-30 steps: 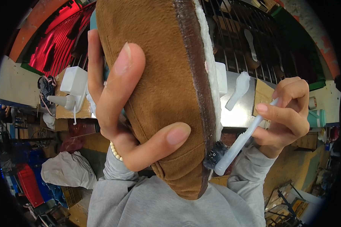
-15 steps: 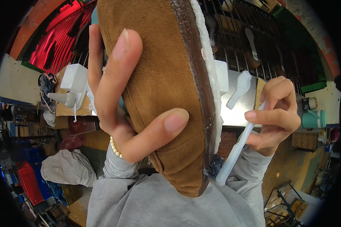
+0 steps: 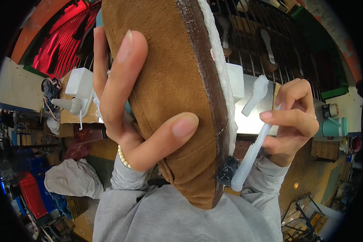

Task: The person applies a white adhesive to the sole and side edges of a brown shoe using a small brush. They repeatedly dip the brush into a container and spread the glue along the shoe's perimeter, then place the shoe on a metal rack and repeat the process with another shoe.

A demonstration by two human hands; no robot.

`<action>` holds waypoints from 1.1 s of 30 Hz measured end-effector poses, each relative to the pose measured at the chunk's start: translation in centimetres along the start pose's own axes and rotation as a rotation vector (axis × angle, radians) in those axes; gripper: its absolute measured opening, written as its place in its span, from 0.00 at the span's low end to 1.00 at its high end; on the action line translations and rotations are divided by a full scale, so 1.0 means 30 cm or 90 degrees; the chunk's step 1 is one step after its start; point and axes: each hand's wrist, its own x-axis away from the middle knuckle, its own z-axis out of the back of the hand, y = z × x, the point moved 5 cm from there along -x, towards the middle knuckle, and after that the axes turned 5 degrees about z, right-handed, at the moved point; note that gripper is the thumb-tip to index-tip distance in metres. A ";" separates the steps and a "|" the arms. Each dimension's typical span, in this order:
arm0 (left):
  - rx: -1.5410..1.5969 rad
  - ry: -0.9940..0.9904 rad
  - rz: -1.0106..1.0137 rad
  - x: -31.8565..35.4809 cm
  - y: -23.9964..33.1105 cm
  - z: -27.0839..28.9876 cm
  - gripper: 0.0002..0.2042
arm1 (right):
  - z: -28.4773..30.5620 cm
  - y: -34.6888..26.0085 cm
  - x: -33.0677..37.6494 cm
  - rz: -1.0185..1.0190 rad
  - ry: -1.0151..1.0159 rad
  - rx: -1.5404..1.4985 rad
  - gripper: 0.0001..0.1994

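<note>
My left hand [image 3: 129,109] grips a brown suede shoe [image 3: 169,72] held up close to the camera, thumb across its side and fingers behind it. The shoe has a dark brown edge strip and a white fleecy lining [image 3: 220,68] along its right side. My right hand [image 3: 292,117] pinches the handle of a small white brush [image 3: 250,155]. The brush's dark bristle head [image 3: 226,169] touches the shoe's dark edge near the lower end. A bead bracelet [image 3: 123,157] sits on my left wrist.
Behind the shoe stands a metal rack [image 3: 270,48] with white foot-shaped forms [image 3: 256,94]. A white dispenser [image 3: 78,90] sits on a bench at the left, a teal mug [image 3: 334,126] at the right. Grey bags and red and blue crates lie on the floor at lower left.
My right hand has drawn closer to the shoe, and the brush head has slid along the dark edge near the shoe's lower end. The left hand keeps its hold.
</note>
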 end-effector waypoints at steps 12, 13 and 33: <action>0.006 0.049 -0.017 0.015 -0.035 -0.016 0.20 | -0.019 0.059 0.034 -0.136 0.042 -0.063 0.19; 0.011 0.052 -0.020 0.019 -0.034 -0.017 0.20 | -0.026 0.097 0.041 -0.203 0.074 -0.021 0.16; -0.153 0.084 -0.042 -0.026 -0.077 0.021 0.19 | -0.046 -0.031 0.044 -0.129 0.034 0.060 0.21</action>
